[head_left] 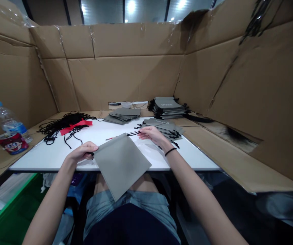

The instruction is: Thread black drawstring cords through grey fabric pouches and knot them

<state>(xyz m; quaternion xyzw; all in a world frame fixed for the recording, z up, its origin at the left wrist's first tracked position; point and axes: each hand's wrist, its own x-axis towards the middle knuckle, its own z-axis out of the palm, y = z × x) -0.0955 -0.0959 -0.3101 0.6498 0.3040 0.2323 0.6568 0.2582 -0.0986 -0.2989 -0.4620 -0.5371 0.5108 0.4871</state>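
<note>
A flat grey drawstring pouch hangs tilted over the table's near edge, between my two hands. My left hand is closed at the pouch's left corner, with a bit of black cord showing by the fingers. Black drawstring cord runs from the pouch's top corner to my right hand, whose fingers pinch it. Beyond my right hand lies a loose pile of grey pouches with black cord ends. A thin red-tipped item lies partly hidden behind the pouch.
Black cords with a red strip lie at left on the white table. Grey pieces and a neat pouch stack stand at the back. A bottle and a red can stand left. Cardboard walls surround the table.
</note>
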